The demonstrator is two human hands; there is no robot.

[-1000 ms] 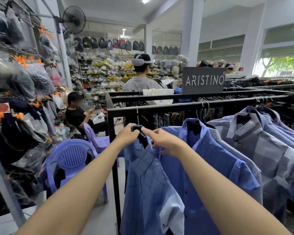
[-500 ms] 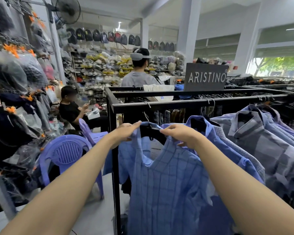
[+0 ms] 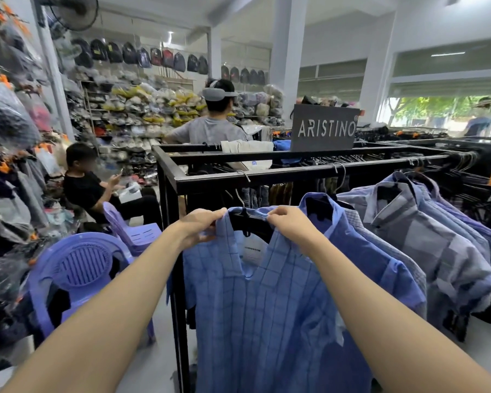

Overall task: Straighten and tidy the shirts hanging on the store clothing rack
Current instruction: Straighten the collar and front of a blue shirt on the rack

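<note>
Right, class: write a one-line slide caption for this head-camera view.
Both hands, left hand and right hand, grip the collar of a blue checked shirt hanging at the rack end.

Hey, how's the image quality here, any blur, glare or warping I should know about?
Head view: wide-angle warping bends the rack rail and pillar; the window at right is blown out; hanging bags at left are smeared; the checked shirt and both hands, left and right, are fairly sharp.
</note>
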